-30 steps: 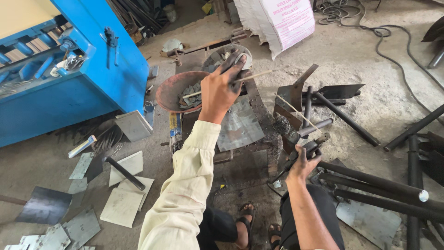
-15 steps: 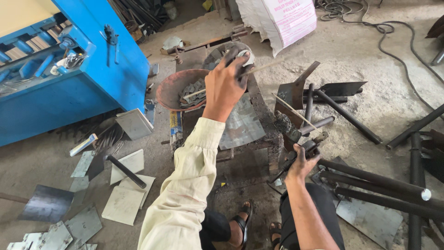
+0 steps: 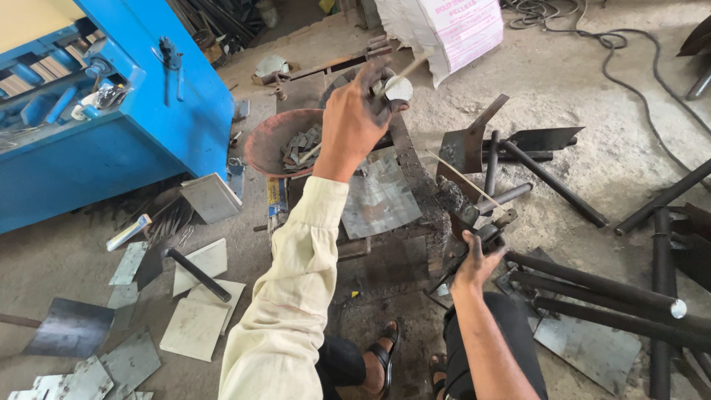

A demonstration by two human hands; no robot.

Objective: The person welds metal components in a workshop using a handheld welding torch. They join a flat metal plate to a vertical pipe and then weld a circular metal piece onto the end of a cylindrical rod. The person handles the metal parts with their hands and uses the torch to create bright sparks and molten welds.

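My left hand (image 3: pixel 354 118), in a cream sleeve, is raised above a rusty round pan (image 3: pixel 268 141) that holds several small metal scraps. Its fingers are closed around a small pale round piece (image 3: pixel 398 88), and a thin stick (image 3: pixel 415 65) pokes out past them. My right hand (image 3: pixel 474 264) grips a dark metal part (image 3: pixel 485 231) at the right edge of a low, blackened work stand (image 3: pixel 415 170). A shiny steel sheet (image 3: pixel 378 198) lies on the stand between my arms.
A blue machine (image 3: pixel 111 133) fills the left. Cut metal plates (image 3: pixel 194 327) and a short black bar (image 3: pixel 197 274) lie on the floor at lower left. Dark pipes (image 3: pixel 592 281) and flat blades (image 3: pixel 544 137) are on the right, a white sack (image 3: pixel 452 30) and a cable (image 3: pixel 622 67) beyond.
My left hand has lifted from the pan's rim and moved farther away and to the right with the round piece. My right hand has stayed on the dark part.
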